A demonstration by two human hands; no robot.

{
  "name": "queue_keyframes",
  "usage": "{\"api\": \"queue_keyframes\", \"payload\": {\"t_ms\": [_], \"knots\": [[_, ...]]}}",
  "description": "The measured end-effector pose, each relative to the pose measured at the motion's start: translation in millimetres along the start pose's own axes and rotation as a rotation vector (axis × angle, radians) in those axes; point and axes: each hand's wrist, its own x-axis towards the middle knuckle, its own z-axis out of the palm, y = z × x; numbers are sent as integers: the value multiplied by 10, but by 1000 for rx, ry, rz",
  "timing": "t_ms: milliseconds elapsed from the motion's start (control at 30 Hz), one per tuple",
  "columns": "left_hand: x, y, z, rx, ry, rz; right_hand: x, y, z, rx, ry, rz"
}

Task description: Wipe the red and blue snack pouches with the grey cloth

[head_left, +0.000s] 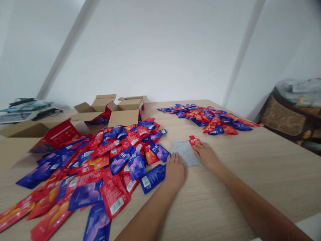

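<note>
A grey cloth (184, 151) lies flat on the wooden table. My left hand (176, 170) rests at its left edge, fingers together and pointing away from me, beside a blue packet (153, 178); whether anything is under the palm is hidden. At the cloth's right side, my right hand (206, 155) has its fingers on a small red packet (194, 142), which lies over the cloth. To the left spreads a large heap of red and blue packets (135, 164). Farther back on the right is a second heap of such packets (210, 117).
Open cardboard boxes stand at the back left, one (125, 115) behind the near heap and another (20, 140) at the far left. Papers and dark cables (30, 107) lie beyond. A patterned brown chair (283, 115) with items on it is at the right.
</note>
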Motion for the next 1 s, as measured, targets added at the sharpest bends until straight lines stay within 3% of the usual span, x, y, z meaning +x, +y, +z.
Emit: {"api": "queue_keyframes", "payload": {"t_ms": [100,200,333,500,600,733,833,900,1000], "knots": [[-11,-19,-5,-30,31,25,52,20,46,172,150,22],[-27,-30,-26,-106,49,158,108,10,91,444,319,70],[-33,-29,-45,-233,17,316,167,59,169,841,414,167],[-19,-38,-31,-276,-10,338,214,101,266,1092,308,347],[-24,-44,-29,-300,-14,354,218,52,238,1209,213,338],[-40,-29,-55,-343,36,335,176,6,89,1350,228,305],[-37,-5,-84,-345,60,330,107,-13,-4,1298,126,253],[-27,9,-98,-331,37,347,49,-49,-25,1049,50,165],[-16,25,-105,-324,12,338,-43,-134,-15,590,0,-97]]}}
